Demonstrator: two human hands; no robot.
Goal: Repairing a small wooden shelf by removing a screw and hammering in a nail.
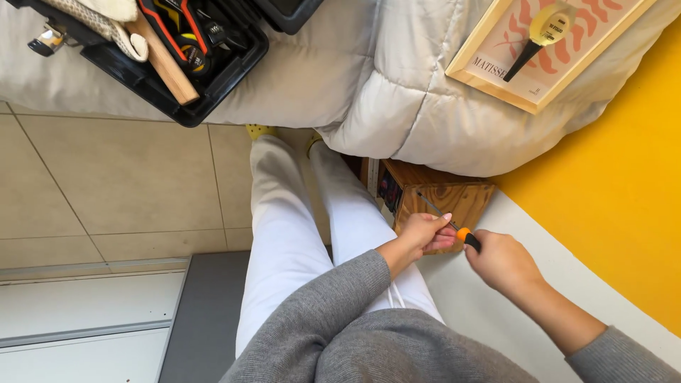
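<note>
Pale quilted bed (397,92) under black toolbox (177,71) and framed print (546,50)

Both hands (461,248) on a screwdriver (454,228) (orange collar) — against wooden box (443,202).

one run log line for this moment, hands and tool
left hand: steadies screwdriver shaft | right hand: grips screwdriver handle | tip toward wooden box | toolbox on bed
</note>
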